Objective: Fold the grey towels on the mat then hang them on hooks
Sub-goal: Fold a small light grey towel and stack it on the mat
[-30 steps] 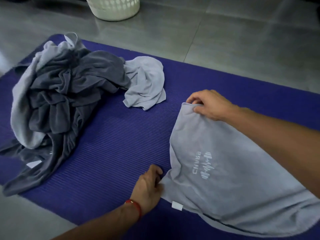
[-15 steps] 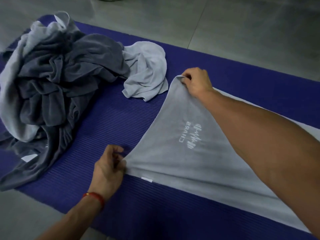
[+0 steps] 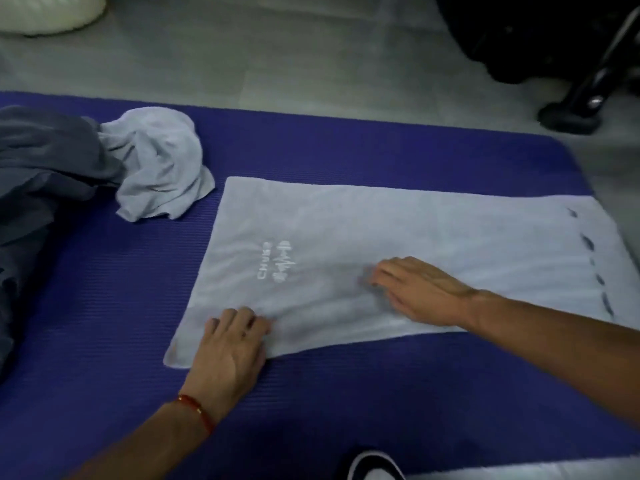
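Grey tiled floor (image 3: 277, 57) runs behind a purple mat (image 3: 104, 306), with a pale basket (image 3: 48, 12) at the top left corner and a dark stand (image 3: 588, 95) at the top right.

Starting at the fingers: on my left hand (image 3: 228, 355) they lie flat and slightly spread, pressing the near left corner of the towel (image 3: 398, 230) into the mat. On my right hand (image 3: 419, 289) they are straight and close together, palm down on the towel's middle, blurred as if sweeping. Neither hand pinches anything now.

That is the change. 1 second ago both hands gripped corners of a bunched towel; half a second ago they had pulled it taut between them. Now it is released and lies spread as 1 long rectangle across the mat, logo (image 3: 277, 261) up, far end near the mat's right edge.

I judge the spreading step done and smoothing under way; the first fold comes next, and no fold is made yet.

Further out, a crumpled light towel (image 3: 159, 174) sits just left of the flat one, touching the dark pile (image 3: 41, 174) at the left edge. These wait their turn. No hooks are in view.
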{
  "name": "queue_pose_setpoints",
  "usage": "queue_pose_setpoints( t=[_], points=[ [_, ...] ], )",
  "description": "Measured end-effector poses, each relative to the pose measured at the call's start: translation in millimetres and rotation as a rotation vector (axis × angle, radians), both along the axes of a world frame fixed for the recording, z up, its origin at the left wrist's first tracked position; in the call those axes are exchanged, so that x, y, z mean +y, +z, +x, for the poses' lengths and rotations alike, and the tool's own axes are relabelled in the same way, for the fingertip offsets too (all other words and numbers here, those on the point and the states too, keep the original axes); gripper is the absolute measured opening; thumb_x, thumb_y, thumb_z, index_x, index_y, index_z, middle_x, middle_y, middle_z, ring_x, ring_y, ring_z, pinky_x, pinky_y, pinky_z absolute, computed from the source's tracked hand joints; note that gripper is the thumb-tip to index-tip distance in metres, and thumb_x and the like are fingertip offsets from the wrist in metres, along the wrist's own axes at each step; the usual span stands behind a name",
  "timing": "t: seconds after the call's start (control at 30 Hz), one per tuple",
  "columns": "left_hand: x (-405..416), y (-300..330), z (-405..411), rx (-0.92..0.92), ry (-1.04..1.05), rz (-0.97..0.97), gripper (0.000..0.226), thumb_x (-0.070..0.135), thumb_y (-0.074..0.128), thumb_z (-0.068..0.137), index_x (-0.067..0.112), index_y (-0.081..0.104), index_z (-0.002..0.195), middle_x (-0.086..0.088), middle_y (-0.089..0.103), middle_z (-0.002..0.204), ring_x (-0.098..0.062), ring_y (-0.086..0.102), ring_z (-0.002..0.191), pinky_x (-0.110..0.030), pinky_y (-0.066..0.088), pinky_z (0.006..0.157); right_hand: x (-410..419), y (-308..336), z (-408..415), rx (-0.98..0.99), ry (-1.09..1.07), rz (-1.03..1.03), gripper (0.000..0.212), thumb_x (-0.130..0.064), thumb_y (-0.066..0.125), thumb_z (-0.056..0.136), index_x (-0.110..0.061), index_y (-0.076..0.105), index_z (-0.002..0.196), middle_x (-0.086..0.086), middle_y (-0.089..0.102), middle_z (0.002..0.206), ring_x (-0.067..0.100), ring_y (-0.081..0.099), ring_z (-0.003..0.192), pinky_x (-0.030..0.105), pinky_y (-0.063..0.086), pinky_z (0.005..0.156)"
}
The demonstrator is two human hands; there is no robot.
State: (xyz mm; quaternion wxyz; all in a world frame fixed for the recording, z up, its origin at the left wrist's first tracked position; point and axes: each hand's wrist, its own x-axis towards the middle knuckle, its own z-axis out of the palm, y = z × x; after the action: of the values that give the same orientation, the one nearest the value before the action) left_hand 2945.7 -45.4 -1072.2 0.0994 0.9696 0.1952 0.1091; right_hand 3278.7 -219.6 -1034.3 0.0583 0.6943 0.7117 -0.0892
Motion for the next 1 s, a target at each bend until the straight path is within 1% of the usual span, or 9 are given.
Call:
queue_pose_setpoints(
  t=[0.17,0.23,0.3,0.43,0.5,0.63,0.8,0.9,1.0],
  points=[
    [-69,-23,83,-0.014,-0.458,0.056,0.021,0.022,0.055,0.091,0.02,0.066,0.109,-0.001,0.06,0.099,-0.024,0.058,0.085,-0.038,0.047,0.072,-141,20,24,-0.103,-0.398,-0.162,0.022,-0.033,0.053,0.091,-0.025,0.062,0.11,-0.002,0.061,0.105,0.023,0.063,0.096,0.037,0.048,0.082],
    [-83,-34,102,-0.004,-0.504,0.062,0.029,0.019,0.06,0.09,0.019,0.066,0.118,-0.001,0.063,0.104,-0.023,0.06,0.089,-0.036,0.049,0.075,-175,14,20,-0.088,-0.491,-0.258,0.032,-0.035,0.049,0.101,-0.029,0.056,0.131,-0.004,0.06,0.125,0.02,0.06,0.114,0.034,0.044,0.095],
    [-87,-40,116,0.017,-0.525,0.066,0.034,0.014,0.067,0.084,0.014,0.067,0.118,-0.004,0.065,0.106,-0.024,0.063,0.091,-0.037,0.053,0.076,-193,5,11,0.073,-0.614,-0.284,0.047,-0.035,0.045,0.105,-0.035,0.039,0.152,-0.004,0.05,0.145,0.018,0.052,0.13,0.03,0.04,0.107],
    [-88,-35,130,0.056,-0.457,0.072,0.018,0.015,0.055,0.085,0.009,0.072,0.089,-0.009,0.066,0.088,-0.029,0.064,0.075,-0.036,0.056,0.061,-187,-12,0,0.21,-0.632,-0.24,0.055,-0.029,0.043,0.108,-0.036,0.024,0.159,-0.004,0.033,0.159,0.021,0.041,0.14,0.037,0.038,0.115],
    [-88,-27,134,0.112,-0.468,0.091,0.003,0.011,0.069,0.078,0.009,0.07,0.077,-0.009,0.064,0.08,-0.029,0.063,0.069,-0.034,0.054,0.057,-172,-16,-1,0.152,-0.643,-0.209,0.052,-0.029,0.042,0.108,-0.034,0.029,0.157,-0.002,0.036,0.155,0.024,0.043,0.134,0.04,0.042,0.11],
    [-88,-18,140,0.18,-0.491,0.089,0.027,-0.004,0.086,0.054,0.008,0.067,0.069,-0.011,0.064,0.075,-0.027,0.063,0.064,-0.033,0.055,0.056,-143,-24,6,0.015,-0.639,-0.161,0.045,-0.026,0.045,0.106,-0.026,0.039,0.151,0.002,0.049,0.138,0.024,0.051,0.119,0.039,0.048,0.095],
    [-94,-7,139,0.006,-0.385,-0.001,0.023,-0.005,0.073,0.074,0.012,0.058,0.077,-0.005,0.054,0.076,-0.022,0.053,0.066,-0.038,0.049,0.06,-127,-27,8,-0.085,-0.591,-0.032,0.041,-0.021,0.063,0.093,-0.015,0.057,0.133,0.006,0.062,0.119,0.028,0.062,0.102,0.04,0.051,0.083],
    [-105,8,132,-0.05,-0.382,0.064,0.014,0.004,0.06,0.086,0.014,0.055,0.079,-0.004,0.05,0.079,-0.022,0.048,0.072,-0.039,0.042,0.068,-128,-27,9,-0.169,-0.53,0.03,0.038,-0.018,0.08,0.074,-0.01,0.067,0.109,0.008,0.066,0.098,0.029,0.065,0.08,0.039,0.052,0.067],
    [-113,11,130,-0.048,-0.419,0.145,0.016,-0.002,0.052,0.083,0.013,0.054,0.077,-0.006,0.047,0.077,-0.024,0.046,0.07,-0.039,0.039,0.066,-137,-30,8,-0.221,-0.529,0.124,0.042,-0.006,0.082,0.064,-0.011,0.068,0.103,0.007,0.064,0.092,0.028,0.062,0.073,0.04,0.051,0.061]
  ],
)
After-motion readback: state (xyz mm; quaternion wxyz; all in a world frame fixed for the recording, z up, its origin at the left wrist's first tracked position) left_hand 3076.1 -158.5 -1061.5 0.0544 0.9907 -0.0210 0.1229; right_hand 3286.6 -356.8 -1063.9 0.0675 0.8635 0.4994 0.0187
